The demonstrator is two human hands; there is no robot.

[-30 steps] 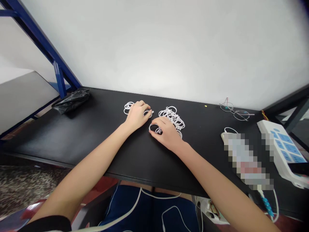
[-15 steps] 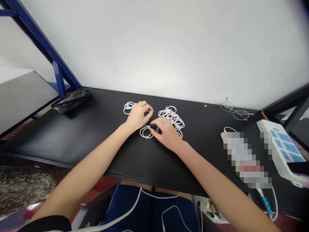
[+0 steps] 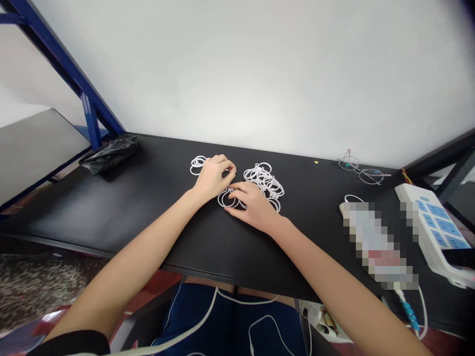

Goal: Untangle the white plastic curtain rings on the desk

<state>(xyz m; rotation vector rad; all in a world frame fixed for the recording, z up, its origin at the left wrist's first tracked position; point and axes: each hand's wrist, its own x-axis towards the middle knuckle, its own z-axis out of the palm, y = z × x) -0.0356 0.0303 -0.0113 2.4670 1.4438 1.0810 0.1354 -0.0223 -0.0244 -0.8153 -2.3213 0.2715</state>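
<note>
My left hand (image 3: pixel 215 175) rests on the black table (image 3: pixel 148 198), its fingers curled down over part of a white ring that shows by the fingertips; the grip is partly hidden. Just in front of it lies a joined pair of thin white plastic rings (image 3: pixel 223 204) with a small clasp. My right hand (image 3: pixel 254 203) spans this pair, index finger at the clasp and thumb at the near edge. Beyond the right hand is a tangled pile of similar white rings (image 3: pixel 272 187), partly covered by it. More white rings (image 3: pixel 196 163) lie left of my left hand.
A black plastic bag (image 3: pixel 111 154) lies at the table's left end. On the right are eyeglasses (image 3: pixel 359 170), a blurred phone (image 3: pixel 374 242) on a cable, and a white power strip (image 3: pixel 432 227). A white wall (image 3: pixel 237 89) stands behind the table.
My right thumb has moved down and away from the index finger, to the near edge of the ring pair. The pair has shifted slightly up and right. My left hand stays in place.
</note>
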